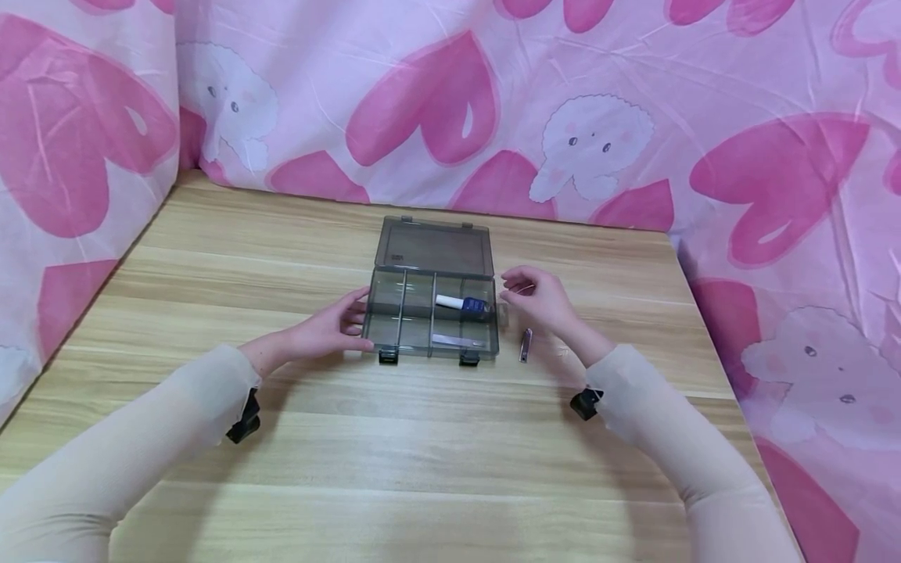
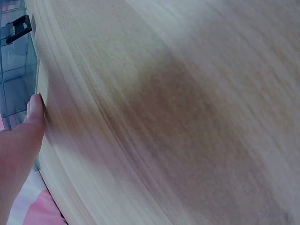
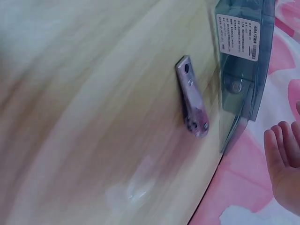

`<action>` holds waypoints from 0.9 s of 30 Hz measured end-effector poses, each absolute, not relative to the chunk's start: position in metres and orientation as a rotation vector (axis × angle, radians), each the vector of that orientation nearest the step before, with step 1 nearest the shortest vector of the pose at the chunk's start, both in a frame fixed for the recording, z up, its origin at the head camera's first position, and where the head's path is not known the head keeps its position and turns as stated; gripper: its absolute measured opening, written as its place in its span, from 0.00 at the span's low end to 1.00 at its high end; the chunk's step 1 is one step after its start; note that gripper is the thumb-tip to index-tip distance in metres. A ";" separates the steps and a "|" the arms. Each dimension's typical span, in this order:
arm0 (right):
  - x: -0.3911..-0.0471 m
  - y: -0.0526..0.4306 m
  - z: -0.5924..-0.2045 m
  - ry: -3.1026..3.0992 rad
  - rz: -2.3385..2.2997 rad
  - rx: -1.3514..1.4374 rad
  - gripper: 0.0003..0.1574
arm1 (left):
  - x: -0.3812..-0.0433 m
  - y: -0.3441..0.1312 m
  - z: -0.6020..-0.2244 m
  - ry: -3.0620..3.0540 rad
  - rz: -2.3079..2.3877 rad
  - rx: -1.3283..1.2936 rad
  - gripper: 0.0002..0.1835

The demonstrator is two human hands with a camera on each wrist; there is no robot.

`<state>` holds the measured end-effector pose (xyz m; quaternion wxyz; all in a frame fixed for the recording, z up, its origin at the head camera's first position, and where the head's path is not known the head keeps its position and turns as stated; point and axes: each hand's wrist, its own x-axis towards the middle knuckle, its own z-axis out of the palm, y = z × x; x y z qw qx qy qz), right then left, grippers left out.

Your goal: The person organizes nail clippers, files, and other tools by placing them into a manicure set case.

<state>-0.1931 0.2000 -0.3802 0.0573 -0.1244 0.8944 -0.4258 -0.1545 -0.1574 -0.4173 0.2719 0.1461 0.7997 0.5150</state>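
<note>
A smoky see-through organizer box (image 1: 417, 322) lies with its lid (image 1: 434, 246) folded back. My left hand (image 1: 329, 324) rests against its left side, thumb at the front corner and fingers spread along the wall. Within the right-hand section are a dark blue nail polish bottle (image 1: 473, 305) with a white cap and, nearer the front, a slim silvery strip (image 1: 457, 341). My right hand (image 1: 540, 299) hovers just beyond the box's right side, fingers loosely bent, nothing visible in them. Below that hand, a metal nail clipper (image 1: 525, 346) lies on the wooden table.
Two black latches (image 1: 389, 356) stick out from the box's front edge. On its right wall is a white printed label (image 3: 238, 36). Pink heart-patterned cloth (image 1: 436, 102) hangs behind and at both sides of the wooden table (image 1: 394, 469).
</note>
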 end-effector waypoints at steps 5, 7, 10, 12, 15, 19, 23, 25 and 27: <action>-0.188 0.214 -0.383 2.718 -1.267 -0.360 0.17 | -0.154 -0.157 -0.418 2.161 1.383 0.393 0.54; -0.185 0.220 -0.385 2.716 -1.238 -0.360 0.16 | -0.153 -0.157 -0.419 2.161 1.385 0.394 0.54; -0.179 0.228 -0.389 2.726 -1.184 -0.346 0.13 | -0.153 -0.157 -0.419 2.163 1.382 0.392 0.54; -0.176 0.232 -0.391 2.741 -1.129 -0.330 0.10 | -0.153 -0.157 -0.419 2.167 1.377 0.397 0.54; -0.172 0.238 -0.396 2.761 -1.021 -0.311 0.09 | -0.154 -0.157 -0.417 2.170 1.371 0.402 0.55; -0.169 0.240 -0.403 2.737 -0.898 -0.314 0.11 | -0.154 -0.157 -0.415 2.168 1.368 0.406 0.54; -0.169 0.238 -0.408 2.701 -0.886 -0.317 0.10 | -0.155 -0.157 -0.414 2.171 1.368 0.408 0.54; -0.170 0.237 -0.409 2.694 -0.896 -0.312 0.09 | -0.154 -0.156 -0.414 2.169 1.371 0.410 0.54; -0.172 0.235 -0.410 2.686 -0.907 -0.309 0.07 | -0.155 -0.156 -0.415 2.168 1.373 0.410 0.54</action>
